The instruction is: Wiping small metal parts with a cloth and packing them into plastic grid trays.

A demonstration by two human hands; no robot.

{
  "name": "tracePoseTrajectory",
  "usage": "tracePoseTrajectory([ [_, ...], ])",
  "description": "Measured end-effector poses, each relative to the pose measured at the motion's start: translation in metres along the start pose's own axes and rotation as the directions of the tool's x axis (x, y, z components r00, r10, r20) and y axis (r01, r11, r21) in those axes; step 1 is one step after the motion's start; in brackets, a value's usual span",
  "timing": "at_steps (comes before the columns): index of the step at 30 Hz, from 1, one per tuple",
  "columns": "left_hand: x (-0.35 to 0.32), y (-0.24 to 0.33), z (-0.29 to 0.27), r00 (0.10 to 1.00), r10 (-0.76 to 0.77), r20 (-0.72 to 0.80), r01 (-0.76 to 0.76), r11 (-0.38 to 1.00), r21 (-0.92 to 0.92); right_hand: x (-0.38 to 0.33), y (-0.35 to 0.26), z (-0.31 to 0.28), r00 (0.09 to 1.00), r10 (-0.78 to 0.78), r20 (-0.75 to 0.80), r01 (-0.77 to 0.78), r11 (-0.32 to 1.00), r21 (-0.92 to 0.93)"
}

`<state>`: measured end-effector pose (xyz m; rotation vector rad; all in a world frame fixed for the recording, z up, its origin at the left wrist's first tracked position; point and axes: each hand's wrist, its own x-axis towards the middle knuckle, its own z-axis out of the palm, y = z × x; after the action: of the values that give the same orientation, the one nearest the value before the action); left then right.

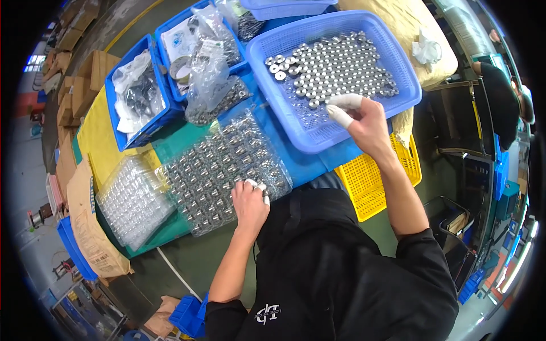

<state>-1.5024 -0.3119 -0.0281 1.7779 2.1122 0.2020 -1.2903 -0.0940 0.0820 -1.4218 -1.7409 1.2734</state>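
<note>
My left hand, with white finger covers on its tips, is over the near edge of a clear plastic blister tray. Small shiny metal parts sit in rows in its pockets. The left fingers are curled together, and whatever they grip is hidden. At the near rim of a blue-violet plastic basket is my right hand. Its covered thumb and forefinger come together beside many round metal parts with holes, spread over the basket's bottom. I cannot make out what lies between those fingertips.
Stacked empty clear trays lie at the left beside a brown paper sack. Blue bins with plastic bags and dark parts stand behind. A yellow basket sits below the table at right. Another person is at far right.
</note>
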Motion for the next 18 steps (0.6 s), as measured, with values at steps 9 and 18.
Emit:
tracePoseTrajectory([
  [9,0.004,0.004,-0.006,0.998,-0.005,0.064,0.000,0.998,0.068,0.071,0.016,0.014,0.989,-0.071,0.128,0.111,0.935,-0.336],
  [18,-0.003,0.001,-0.004,1.000,0.015,0.021,-0.016,0.999,0.033,0.108,0.002,0.080,0.921,-0.294,0.255,0.389,0.700,-0.599],
])
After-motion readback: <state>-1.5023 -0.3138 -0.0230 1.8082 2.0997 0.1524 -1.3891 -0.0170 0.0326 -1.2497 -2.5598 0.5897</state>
